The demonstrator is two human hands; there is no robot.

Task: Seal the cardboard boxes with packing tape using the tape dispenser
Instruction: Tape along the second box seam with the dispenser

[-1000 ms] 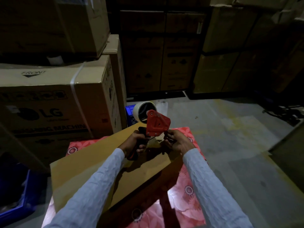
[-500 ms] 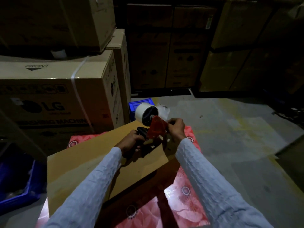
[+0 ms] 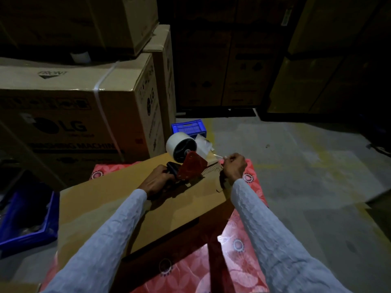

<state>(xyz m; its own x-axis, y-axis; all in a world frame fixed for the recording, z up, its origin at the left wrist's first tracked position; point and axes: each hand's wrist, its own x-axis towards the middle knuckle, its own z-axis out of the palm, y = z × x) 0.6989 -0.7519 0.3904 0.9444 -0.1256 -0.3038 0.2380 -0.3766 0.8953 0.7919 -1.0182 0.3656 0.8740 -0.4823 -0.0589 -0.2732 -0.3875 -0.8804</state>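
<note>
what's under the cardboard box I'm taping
The cardboard box rests on a red floral-patterned surface, visible around its edges. Anything directly beneath the box is hidden.

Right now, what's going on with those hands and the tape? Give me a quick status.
Left hand has a grip on the tape dispenser. Right hand pinches the tape end. Dispenser sits on the cardboard box. Nothing in the way.

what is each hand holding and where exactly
The left hand grips the tape dispenser by its black handle. The right hand pinches the loose end of the tape pulled out from the roll.
</note>
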